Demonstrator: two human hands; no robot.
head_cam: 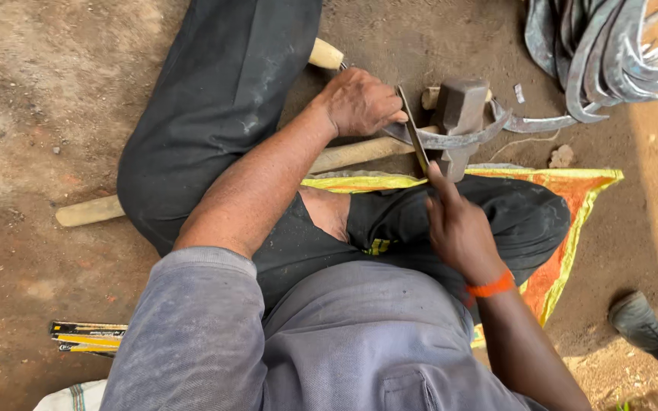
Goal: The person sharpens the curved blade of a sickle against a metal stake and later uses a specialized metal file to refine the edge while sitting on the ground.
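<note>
Left hand: the left hand [361, 101] grips a curved grey metal sickle blade [451, 138] laid across a grey steel sledgehammer head [460, 114].
Right hand: the right hand [457, 224] holds a thin flat metal file [414, 137] against that blade.
Ground: bare dirt floor [39, 114].

Far off on the dirt there is a heap of curved metal blades [611, 53]. They are grey and bent like hooks. A yellow and orange sack [573, 228] lies flat under my leg. A little stone [562, 157] sits on the ground near its top edge. By my side I see some flat black and yellow packs [89, 337]. Someone's dusty shoe [649, 329] pokes in at the corner.
</note>
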